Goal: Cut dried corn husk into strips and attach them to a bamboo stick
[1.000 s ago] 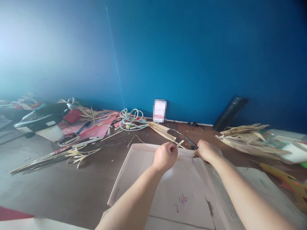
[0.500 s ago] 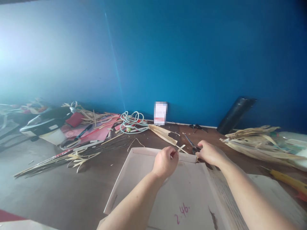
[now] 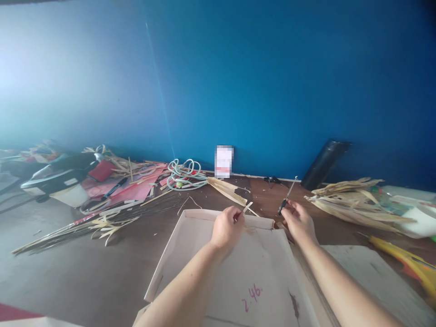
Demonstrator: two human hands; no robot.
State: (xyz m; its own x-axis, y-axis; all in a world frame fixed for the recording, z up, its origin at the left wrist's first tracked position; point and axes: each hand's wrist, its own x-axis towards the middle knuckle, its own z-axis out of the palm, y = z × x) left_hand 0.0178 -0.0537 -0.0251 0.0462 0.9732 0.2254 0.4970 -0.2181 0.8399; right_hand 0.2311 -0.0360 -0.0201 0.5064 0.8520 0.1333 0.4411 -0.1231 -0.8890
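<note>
My left hand is closed in a pinch on a thin pale straw strip, held above the far rim of a flat cardboard box lid. My right hand is closed round the dark handles of a pair of scissors, whose blades point up and away over the brown table. The two hands are a short way apart, with the strip's free end between them.
Dried husk leaves lie at the right, with a yellow glue gun nearer. A single husk, a coiled white cord, red paper and long thin sticks lie left and behind. A black cylinder leans on the blue wall.
My right hand has picked the scissors up off the table and raised them, blades pointing upward. My left hand still pinches the strip in about the same place.
</note>
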